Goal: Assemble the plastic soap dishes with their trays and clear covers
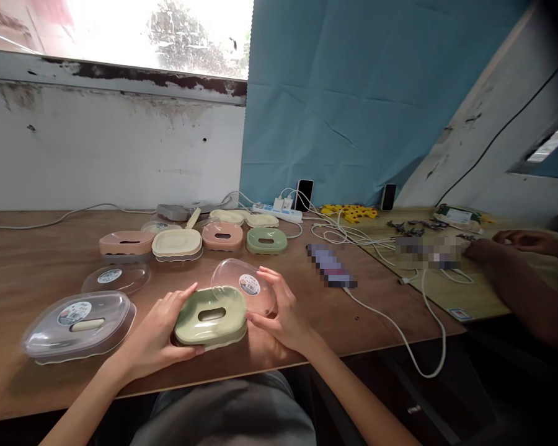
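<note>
In the head view, a light green soap dish (211,333) with an oval slot in its top sits near the table's front edge. My left hand (160,331) grips its left side, fingers at the back corner and thumb along the front. A clear plastic lid (230,277) with a round label (250,285) is tilted just behind and right of the dish. My right hand (283,313) holds this lid at its right edge, its thumb close to the dish's right end. To the left lies a grey soap dish (84,356) under its clear lid (106,303).
Behind stand pink (125,244), cream (177,243) and green dishes (266,240), with a loose clear lid (134,280) at left. A phone (328,263) on a white cable (390,319) lies at right. Beyond are a power strip (279,212) and another person's arm (506,279).
</note>
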`<state>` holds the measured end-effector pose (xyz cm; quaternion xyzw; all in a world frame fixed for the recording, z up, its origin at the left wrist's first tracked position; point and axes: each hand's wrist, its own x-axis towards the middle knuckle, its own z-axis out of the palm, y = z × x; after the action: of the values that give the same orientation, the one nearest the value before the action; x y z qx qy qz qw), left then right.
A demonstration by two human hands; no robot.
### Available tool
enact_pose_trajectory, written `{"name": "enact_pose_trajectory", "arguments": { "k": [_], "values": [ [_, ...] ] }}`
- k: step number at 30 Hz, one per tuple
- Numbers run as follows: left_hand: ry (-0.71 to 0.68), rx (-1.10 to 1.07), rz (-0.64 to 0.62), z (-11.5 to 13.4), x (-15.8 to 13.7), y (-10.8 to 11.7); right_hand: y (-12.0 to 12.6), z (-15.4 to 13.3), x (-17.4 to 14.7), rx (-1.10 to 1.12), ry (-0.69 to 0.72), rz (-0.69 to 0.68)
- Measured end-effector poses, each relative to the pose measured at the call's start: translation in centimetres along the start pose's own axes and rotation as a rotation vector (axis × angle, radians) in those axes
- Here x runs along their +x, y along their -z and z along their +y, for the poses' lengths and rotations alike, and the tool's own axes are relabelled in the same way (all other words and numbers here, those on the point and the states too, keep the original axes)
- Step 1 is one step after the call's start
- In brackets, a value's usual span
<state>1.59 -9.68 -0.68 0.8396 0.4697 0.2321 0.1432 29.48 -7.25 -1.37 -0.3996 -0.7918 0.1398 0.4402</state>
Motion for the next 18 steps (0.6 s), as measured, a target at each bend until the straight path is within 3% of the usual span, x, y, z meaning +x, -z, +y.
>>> {"name": "enact_pose_trajectory", "arguments": {
  "k": [3, 9, 18],
  "values": [
    [0.007, 0.081, 0.032, 0.01, 0.11, -0.27, 0.0, 0.02, -0.02, -0.009, -0.002, -0.017],
    [0.011, 0.093, -0.03, -0.07, 0.14, 0.24, -0.11, -0.04, -0.02, -0.01, 0.017, -0.053],
    [0.059, 0.04, 0.054, -0.15, 0.12, -0.16, -0.18, 0.03, -0.3, 0.01, 0.024, -0.071]
  ]
}}
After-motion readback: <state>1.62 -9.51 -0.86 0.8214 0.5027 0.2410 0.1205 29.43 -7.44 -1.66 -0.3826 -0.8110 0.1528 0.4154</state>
